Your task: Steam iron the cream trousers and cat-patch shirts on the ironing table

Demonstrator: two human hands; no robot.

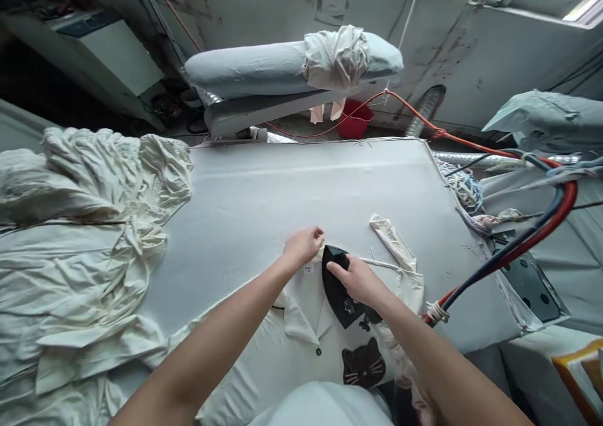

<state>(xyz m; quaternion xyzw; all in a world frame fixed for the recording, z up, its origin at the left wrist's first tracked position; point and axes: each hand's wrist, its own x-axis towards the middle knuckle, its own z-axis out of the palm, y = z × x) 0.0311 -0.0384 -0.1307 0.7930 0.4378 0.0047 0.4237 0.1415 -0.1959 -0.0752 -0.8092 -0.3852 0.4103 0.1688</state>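
Note:
A white shirt [301,344] with a black collar part [340,288] and black cat patches [362,363] lies on the padded ironing table [282,193], collar away from me. My left hand [303,245] is closed, pinching the top edge of the collar. My right hand [354,280] presses on the black collar piece, fingers curled over its edge.
A heap of white garments [85,225] covers the table's left side. Red and blue hoses [518,237] run across the right edge. A padded sleeve board [292,68] stands behind the table, with a red bucket [354,119] on the floor beyond.

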